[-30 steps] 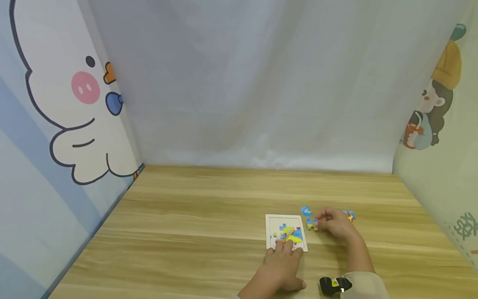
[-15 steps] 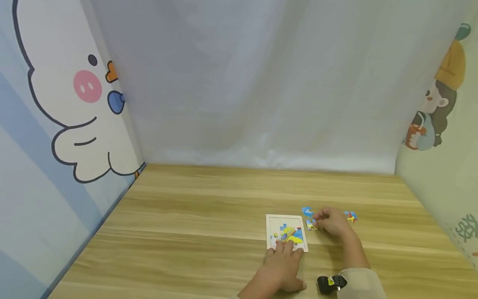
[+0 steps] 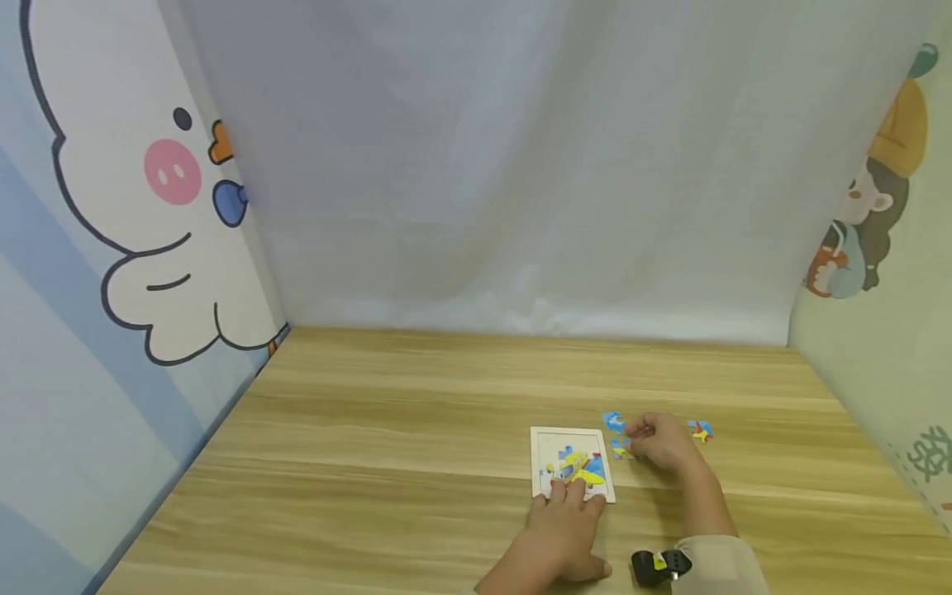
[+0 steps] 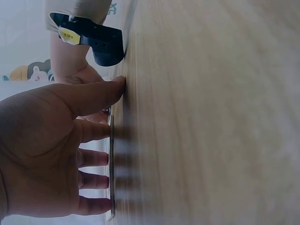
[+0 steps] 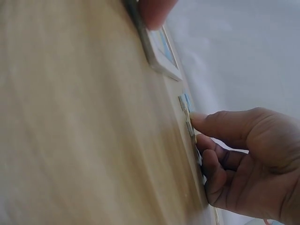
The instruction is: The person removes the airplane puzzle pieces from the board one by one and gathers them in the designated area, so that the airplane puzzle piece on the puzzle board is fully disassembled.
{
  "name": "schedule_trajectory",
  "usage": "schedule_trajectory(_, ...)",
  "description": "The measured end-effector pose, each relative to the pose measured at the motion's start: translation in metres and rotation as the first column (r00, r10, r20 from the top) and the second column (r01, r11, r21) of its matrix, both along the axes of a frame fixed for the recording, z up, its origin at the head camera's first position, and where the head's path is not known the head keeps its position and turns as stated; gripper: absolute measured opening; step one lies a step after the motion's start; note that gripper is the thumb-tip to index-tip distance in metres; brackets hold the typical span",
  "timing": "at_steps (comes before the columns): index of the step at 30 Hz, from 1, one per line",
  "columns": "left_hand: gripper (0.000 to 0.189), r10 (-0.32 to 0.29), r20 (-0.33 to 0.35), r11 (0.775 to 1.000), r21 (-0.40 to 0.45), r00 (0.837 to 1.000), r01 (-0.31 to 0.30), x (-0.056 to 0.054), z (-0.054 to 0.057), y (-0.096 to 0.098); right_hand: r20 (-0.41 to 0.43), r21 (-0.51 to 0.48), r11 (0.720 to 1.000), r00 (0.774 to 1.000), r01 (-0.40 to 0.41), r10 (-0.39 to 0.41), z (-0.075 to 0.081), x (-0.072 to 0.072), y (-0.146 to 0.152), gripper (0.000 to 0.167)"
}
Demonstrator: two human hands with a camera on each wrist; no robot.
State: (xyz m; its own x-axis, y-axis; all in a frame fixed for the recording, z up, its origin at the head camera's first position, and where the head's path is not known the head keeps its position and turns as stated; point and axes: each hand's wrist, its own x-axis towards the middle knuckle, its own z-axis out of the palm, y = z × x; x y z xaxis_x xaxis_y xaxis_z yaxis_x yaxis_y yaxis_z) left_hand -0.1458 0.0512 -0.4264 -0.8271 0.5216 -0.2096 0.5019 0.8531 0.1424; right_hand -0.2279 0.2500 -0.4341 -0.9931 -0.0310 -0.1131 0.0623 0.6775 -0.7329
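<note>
Looking down from the head, the shallow puzzle tray (image 3: 534,463) lies flat on the surface (image 3: 357,463), holding a partly joined airplane picture (image 3: 587,476) in yellow and blue. Within its frame the joined part runs from the middle toward three and six o'clock, and the cream base shows from nine round to twelve. The left hand (image 3: 563,529) rests at the tray's six o'clock, fingers spread apart, tips on the near edge. Outside the tray, a blue piece (image 3: 613,421) lies between one and two o'clock from it, and a blue-and-yellow piece (image 3: 621,449) just beside it toward three. The right hand (image 3: 665,442) has its thumb at that second piece, fingers curled; whether it is clamped on anything cannot be told. Past this hand, toward two o'clock, lies a piece with red and yellow (image 3: 701,430).

From the left wrist, the tray appears edge-on, with the left hand's fingertips on it; the thumb stretches toward two o'clock, away from the fingers.

From the right wrist, a tray corner shows at twelve o'clock under a fingertip; toward three, the right thumb touches a loose piece lying on the surface.
</note>
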Motion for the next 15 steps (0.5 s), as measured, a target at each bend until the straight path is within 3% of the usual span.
schedule_trajectory(15,0.072,0.0,-0.047,1.0,0.011,0.999,0.001,0.002,-0.003,0.001,-0.014,-0.111,0.994,1.0,-0.002,0.0,0.007,0.019,0.005,0.034)
